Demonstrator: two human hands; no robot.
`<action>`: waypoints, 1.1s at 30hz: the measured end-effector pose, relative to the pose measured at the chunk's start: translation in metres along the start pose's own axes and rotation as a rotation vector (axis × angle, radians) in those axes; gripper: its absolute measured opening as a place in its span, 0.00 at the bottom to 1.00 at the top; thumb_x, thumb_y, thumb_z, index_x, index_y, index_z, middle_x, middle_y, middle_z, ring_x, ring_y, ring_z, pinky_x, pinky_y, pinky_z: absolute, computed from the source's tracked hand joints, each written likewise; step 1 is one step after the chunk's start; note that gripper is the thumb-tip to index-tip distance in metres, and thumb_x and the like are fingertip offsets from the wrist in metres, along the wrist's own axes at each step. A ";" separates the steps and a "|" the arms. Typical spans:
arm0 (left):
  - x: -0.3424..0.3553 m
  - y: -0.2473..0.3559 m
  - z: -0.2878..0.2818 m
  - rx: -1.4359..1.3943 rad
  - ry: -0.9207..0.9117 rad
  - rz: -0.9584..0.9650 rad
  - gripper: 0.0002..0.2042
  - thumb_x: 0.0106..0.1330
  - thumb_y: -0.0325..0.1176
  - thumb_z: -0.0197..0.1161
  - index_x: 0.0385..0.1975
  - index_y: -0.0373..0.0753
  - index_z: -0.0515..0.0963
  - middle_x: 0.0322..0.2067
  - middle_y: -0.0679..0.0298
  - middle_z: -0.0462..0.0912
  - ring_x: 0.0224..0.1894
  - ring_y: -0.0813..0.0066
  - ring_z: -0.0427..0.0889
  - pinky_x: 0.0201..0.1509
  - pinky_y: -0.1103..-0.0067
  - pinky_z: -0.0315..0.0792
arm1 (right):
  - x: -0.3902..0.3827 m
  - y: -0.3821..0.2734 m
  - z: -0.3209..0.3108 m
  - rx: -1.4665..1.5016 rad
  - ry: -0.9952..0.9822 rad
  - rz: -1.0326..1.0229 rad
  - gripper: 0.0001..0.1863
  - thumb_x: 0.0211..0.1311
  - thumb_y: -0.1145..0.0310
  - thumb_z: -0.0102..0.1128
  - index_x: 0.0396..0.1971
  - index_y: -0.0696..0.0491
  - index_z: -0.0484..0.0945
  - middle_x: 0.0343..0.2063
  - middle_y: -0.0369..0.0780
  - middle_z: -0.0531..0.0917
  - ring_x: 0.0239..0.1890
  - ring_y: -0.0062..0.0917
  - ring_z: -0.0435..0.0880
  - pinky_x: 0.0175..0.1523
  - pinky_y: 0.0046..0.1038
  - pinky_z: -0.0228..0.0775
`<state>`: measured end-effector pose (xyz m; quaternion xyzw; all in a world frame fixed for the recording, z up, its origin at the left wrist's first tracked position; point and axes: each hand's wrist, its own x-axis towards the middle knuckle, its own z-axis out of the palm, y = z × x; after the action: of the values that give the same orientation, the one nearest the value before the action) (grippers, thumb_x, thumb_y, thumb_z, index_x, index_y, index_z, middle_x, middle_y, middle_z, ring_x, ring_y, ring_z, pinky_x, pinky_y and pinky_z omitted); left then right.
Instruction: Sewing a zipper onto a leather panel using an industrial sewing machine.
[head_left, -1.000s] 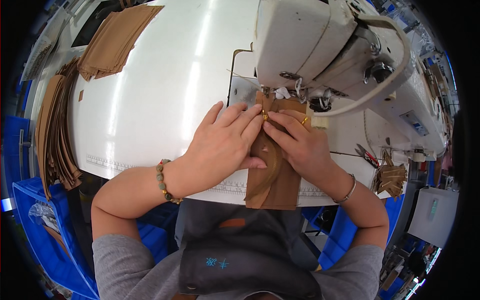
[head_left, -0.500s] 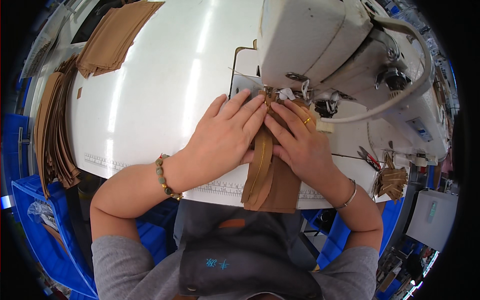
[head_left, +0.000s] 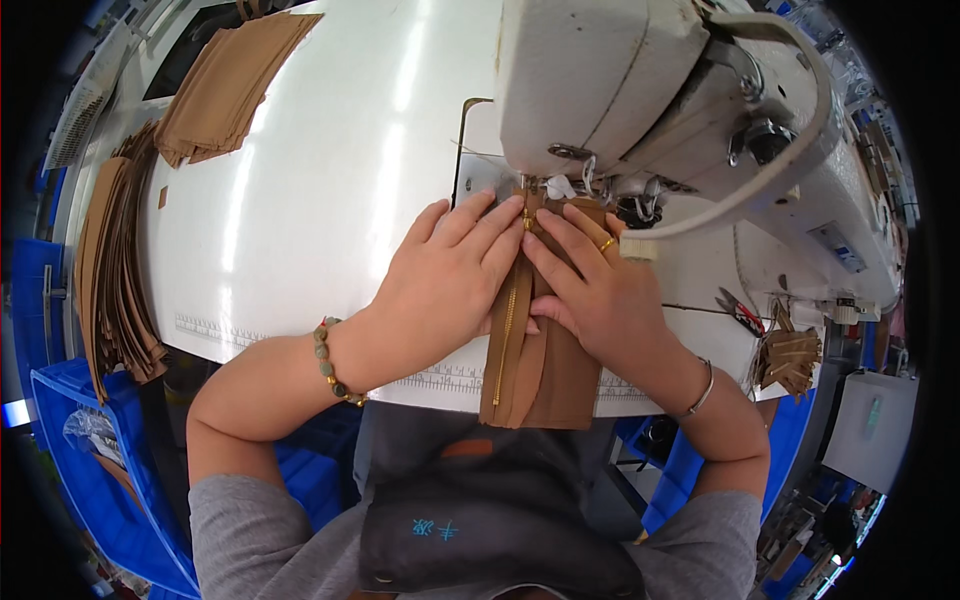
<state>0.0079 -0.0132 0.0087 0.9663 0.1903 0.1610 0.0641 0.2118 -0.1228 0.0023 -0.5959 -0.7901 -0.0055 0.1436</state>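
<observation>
A brown fabric piece [head_left: 570,380] with a brass zipper strip [head_left: 505,350] lies under the presser foot of a white sewing machine [head_left: 600,70], its lower end reaching the table's front edge. My left hand [head_left: 450,280] rests flat on its left side, fingers stretched toward the needle area, the thumb partly hidden beneath. My right hand [head_left: 595,290] lies on the fabric's right side with fingers spread, index and middle fingertips beside the zipper's upper part, thumb across the fabric lower down. The fingertips of both hands are close to the presser foot.
Brown cut panels [head_left: 230,80] are stacked at the back left of the white table [head_left: 320,150]; more panels [head_left: 120,260] hang along its left edge. Scissors [head_left: 740,312] and brown scraps [head_left: 790,360] sit at the right. Blue bins [head_left: 70,420] stand below.
The zipper strip's lower part, curved earlier, now lies straighter along the fabric's left side. My hands have shifted slightly, still at the presser foot, and my right thumb has come out onto the fabric.
</observation>
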 end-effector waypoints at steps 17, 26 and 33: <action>0.004 -0.002 0.002 -0.006 -0.015 0.036 0.37 0.54 0.51 0.76 0.61 0.35 0.76 0.67 0.59 0.75 0.70 0.57 0.70 0.72 0.62 0.65 | -0.003 -0.001 -0.001 -0.016 0.018 0.028 0.35 0.57 0.49 0.70 0.63 0.50 0.80 0.57 0.41 0.84 0.59 0.36 0.82 0.69 0.56 0.64; 0.010 -0.004 0.006 -0.014 0.019 0.043 0.36 0.51 0.44 0.76 0.61 0.34 0.77 0.64 0.57 0.76 0.70 0.57 0.70 0.71 0.66 0.66 | 0.000 0.004 -0.001 -0.039 0.048 0.027 0.36 0.55 0.51 0.72 0.64 0.50 0.80 0.59 0.44 0.83 0.60 0.37 0.82 0.68 0.54 0.64; 0.010 -0.005 0.006 -0.010 0.015 0.056 0.36 0.49 0.43 0.77 0.60 0.33 0.77 0.63 0.58 0.75 0.68 0.56 0.71 0.70 0.65 0.67 | 0.000 0.004 0.000 -0.029 0.060 0.018 0.35 0.56 0.50 0.71 0.63 0.50 0.80 0.52 0.41 0.85 0.54 0.36 0.83 0.69 0.51 0.66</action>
<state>0.0168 -0.0050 0.0053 0.9697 0.1627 0.1709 0.0629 0.2155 -0.1214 0.0020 -0.6046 -0.7798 -0.0337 0.1588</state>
